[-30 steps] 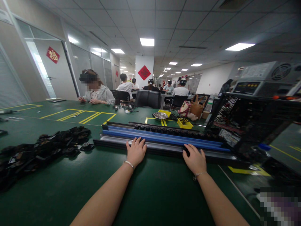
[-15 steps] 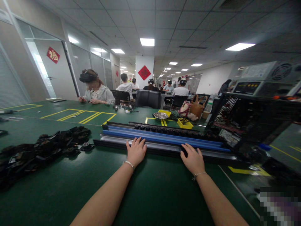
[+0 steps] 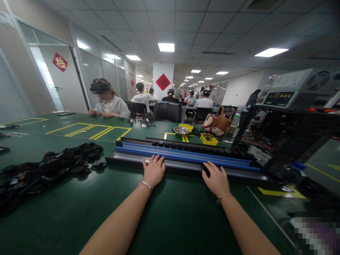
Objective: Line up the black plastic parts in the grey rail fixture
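Note:
My left hand (image 3: 154, 171) lies with spread fingers on the near long rail (image 3: 183, 165), which has a silvery top face and a dark front side. Farther right along the same rail is my right hand (image 3: 217, 179). Its thumb and fingers curve round a small black part (image 3: 205, 170), whose details I cannot make out. Just behind the near rail runs a long blue rail (image 3: 183, 152), parallel to it. A row of small black pieces (image 3: 170, 144) stands behind the blue one, partly hidden by it.
Black parts (image 3: 50, 166) form a heap on the green table (image 3: 170, 219) at left. An open computer case (image 3: 281, 127) stands at right. Beyond the rails are a metal bowl (image 3: 181, 130) and a yellow tray (image 3: 209, 140). A person (image 3: 111, 106) sits across the table.
My right hand has shifted slightly left along the near rail, with the small black part moving along. My left hand stays in place.

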Available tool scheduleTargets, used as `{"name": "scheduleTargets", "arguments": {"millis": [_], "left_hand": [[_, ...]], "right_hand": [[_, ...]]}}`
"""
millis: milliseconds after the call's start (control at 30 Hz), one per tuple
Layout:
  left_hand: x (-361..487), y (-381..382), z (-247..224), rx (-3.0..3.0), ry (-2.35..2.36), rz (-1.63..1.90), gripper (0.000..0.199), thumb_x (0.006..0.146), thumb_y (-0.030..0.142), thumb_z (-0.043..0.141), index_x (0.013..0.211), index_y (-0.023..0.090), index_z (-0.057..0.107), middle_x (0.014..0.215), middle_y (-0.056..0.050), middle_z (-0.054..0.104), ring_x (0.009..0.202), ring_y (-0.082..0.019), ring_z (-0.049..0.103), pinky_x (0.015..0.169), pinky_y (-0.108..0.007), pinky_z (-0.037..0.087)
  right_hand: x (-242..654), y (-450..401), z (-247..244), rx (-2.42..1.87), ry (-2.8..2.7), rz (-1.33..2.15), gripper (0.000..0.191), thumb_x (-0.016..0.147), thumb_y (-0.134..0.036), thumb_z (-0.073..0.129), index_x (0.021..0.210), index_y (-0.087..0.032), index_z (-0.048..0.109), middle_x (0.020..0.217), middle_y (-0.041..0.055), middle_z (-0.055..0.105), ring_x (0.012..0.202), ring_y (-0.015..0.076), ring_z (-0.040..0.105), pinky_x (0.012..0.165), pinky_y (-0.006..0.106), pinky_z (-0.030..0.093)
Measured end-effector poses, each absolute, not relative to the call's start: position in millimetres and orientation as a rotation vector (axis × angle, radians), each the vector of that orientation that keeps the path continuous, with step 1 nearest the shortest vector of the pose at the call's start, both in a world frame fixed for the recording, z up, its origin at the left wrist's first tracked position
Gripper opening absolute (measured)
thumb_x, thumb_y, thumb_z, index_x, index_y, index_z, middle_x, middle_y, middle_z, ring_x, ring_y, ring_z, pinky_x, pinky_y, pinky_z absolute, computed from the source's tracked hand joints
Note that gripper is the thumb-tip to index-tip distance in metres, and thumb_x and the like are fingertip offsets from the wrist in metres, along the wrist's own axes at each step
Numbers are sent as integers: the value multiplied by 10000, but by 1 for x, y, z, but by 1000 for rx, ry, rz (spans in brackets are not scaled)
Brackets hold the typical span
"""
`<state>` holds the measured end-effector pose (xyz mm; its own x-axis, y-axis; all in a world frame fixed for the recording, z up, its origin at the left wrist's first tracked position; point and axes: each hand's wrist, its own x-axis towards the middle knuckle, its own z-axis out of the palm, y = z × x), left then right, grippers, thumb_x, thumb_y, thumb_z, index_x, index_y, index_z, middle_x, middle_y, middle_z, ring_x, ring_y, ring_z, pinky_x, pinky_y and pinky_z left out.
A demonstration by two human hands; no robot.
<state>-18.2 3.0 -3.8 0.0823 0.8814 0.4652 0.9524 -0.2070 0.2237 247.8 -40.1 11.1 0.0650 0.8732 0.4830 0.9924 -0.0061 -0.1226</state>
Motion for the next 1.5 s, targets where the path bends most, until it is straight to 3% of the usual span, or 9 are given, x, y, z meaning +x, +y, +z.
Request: {"name": "scheduleTargets", "arguments": {"millis": [1500], "left_hand": [[-17, 2, -2, -2196, -1884, -745, 438, 905, 408, 290, 1278, 313, 499, 1372, -28, 474, 1301, -252, 332, 1066, -611, 102]], "right_hand": [[227, -41, 13, -1949, -1974, -300, 539, 832, -380, 390, 1324, -164, 439, 1395, 113, 416, 1268, 244, 383, 1081, 504, 195]]}}
